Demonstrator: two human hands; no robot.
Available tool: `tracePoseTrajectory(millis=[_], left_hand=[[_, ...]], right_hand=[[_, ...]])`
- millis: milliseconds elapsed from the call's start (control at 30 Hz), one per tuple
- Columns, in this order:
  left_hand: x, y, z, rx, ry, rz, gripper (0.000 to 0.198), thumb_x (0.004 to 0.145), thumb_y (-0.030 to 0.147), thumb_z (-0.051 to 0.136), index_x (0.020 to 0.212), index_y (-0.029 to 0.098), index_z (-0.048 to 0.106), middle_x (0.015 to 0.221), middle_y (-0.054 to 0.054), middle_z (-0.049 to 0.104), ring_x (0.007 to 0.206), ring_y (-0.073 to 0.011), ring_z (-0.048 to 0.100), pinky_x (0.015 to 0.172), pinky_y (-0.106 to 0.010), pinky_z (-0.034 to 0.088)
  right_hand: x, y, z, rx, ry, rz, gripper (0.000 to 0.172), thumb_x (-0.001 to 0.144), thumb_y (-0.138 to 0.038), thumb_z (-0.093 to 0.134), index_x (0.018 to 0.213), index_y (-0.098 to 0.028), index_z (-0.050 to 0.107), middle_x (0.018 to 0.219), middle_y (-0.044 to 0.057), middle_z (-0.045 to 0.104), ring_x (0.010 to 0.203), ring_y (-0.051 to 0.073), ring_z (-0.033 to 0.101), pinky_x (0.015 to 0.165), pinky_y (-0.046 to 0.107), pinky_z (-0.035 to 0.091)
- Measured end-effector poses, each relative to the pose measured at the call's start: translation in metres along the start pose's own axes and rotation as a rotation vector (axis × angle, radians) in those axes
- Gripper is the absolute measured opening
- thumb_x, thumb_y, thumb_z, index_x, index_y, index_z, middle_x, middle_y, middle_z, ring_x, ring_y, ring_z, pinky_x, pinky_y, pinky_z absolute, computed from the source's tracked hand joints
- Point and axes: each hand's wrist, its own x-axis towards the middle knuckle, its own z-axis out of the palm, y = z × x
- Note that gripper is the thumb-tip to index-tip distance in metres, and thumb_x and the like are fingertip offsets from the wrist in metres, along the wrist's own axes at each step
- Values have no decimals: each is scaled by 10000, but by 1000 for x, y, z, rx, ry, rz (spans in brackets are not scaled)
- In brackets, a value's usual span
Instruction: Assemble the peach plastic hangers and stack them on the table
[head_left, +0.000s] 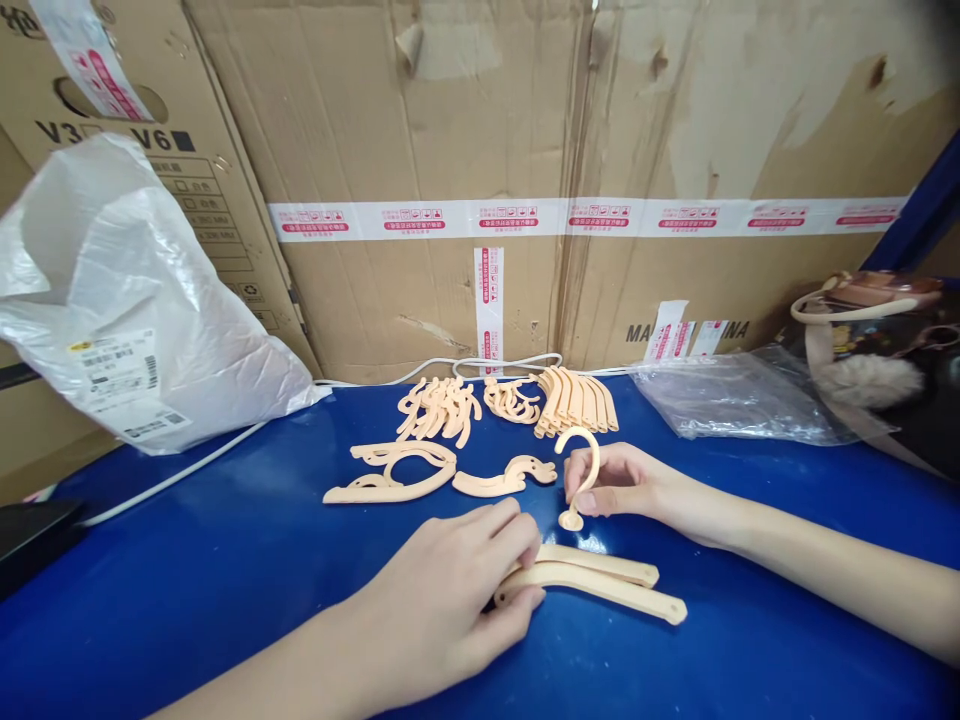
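— Two cardboard boxes point(525, 130) fill the whole back, taped across with white and red tape. What do they stand behind?

— Behind a glossy blue desk point(225, 570). On its left edge slumps a white plastic bag point(127, 290) with a printed label, and a white cable point(187, 462) runs out from beneath it along the foot of the boxes.

— And on the right?

— On the right lies a crumpled clear bag point(739, 400), flat on the desk, with a dark handbag point(877, 340) just beside it at the edge of the view.

— Where are the hands?

— Both are low in the middle. The left hand point(450, 600) is curled shut, thumb below and fingers on top, pinching the near ends of two peach hanger arms point(600, 585). Those lie on the desk side by side, spreading apart toward the right.

— The other one?

— The right hand point(622, 485) pinches a peach hook point(581, 465) between thumb and fingertips, upright, its round foot close above the hanger arms.

— Anything behind them?

— A neat stack of arms point(581, 400) near the boxes, a pile of hooks point(439, 408) left of it, and a few loose curved pieces point(394, 475) between the piles and the hands
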Motion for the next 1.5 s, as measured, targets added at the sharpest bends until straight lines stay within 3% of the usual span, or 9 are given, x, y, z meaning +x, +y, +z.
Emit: tracePoseTrajectory(millis=[267, 433, 533, 700, 1000, 1167, 1300, 1400, 1500], left_hand=[[0, 5, 3, 55, -4, 24, 75, 902, 217, 487, 836, 205, 455, 883, 2, 501, 739, -149, 519, 531, -253, 313], [-3, 5, 3, -33, 46, 9, 72, 884, 184, 500, 820, 200, 471, 916, 0, 500, 708, -133, 491, 554, -251, 320], [-1, 1, -3, -276, 128, -102, 52, 861, 236, 566, 838, 203, 535, 863, 9, 514, 716, -136, 490, 607, -252, 355], [4, -12, -17, -941, 164, -290, 198, 831, 378, 648, 834, 191, 580, 779, 27, 566, 691, -122, 506, 637, -232, 390], [5, -14, -26, -1476, 256, -256, 248, 786, 392, 733, 820, 157, 663, 800, 1, 595, 807, -117, 523, 729, -201, 415], [1, -3, -27, -1270, 197, -327, 331, 884, 487, 569, 817, 165, 609, 730, 5, 575, 683, -117, 525, 654, -220, 422], [-6, 9, -18, -730, 151, -328, 419, 990, 472, 272, 727, 200, 452, 663, 19, 501, 613, -139, 474, 592, -255, 371], [-9, 14, -7, -226, 147, -283, 320, 927, 443, 431, 712, 210, 394, 724, 12, 500, 641, -161, 457, 575, -272, 307], [-8, 13, 1, -33, 104, -291, 211, 858, 344, 520, 757, 217, 385, 792, 5, 521, 658, -178, 487, 559, -273, 275]], right_hand=[[0, 2, 2, -23, 28, -11, 244, 776, -352, 722, 822, -144, 602, 746, -10, 622, 645, 94, 508, 613, 230, 379], [0, 5, 2, -16, 59, -22, 245, 779, -360, 721, 827, -144, 616, 738, -4, 628, 644, 97, 511, 613, 231, 389], [1, 6, 0, -4, 62, -16, 243, 770, -355, 734, 826, -143, 627, 742, 0, 639, 648, 97, 523, 616, 228, 397], [1, 4, -1, 10, 42, -21, 222, 768, -346, 739, 807, -147, 649, 730, 3, 655, 647, 99, 540, 621, 229, 412], [1, 3, 0, 26, 30, -11, 210, 747, -321, 758, 779, -133, 670, 737, 16, 681, 660, 104, 591, 641, 235, 444], [2, 8, -2, 107, -16, -6, 249, 729, -263, 781, 849, -162, 588, 751, 1, 697, 649, 95, 601, 652, 234, 453], [1, 8, -1, 114, -8, -38, 219, 796, -278, 724, 907, -164, 573, 790, 10, 692, 666, 92, 594, 674, 239, 458], [0, 6, 0, 101, 9, -65, 198, 833, -301, 681, 926, -152, 590, 811, 20, 682, 674, 91, 576, 684, 240, 456], [1, 6, 0, 82, 24, -56, 184, 806, -272, 704, 893, -149, 598, 808, 15, 672, 666, 88, 562, 664, 231, 451]])
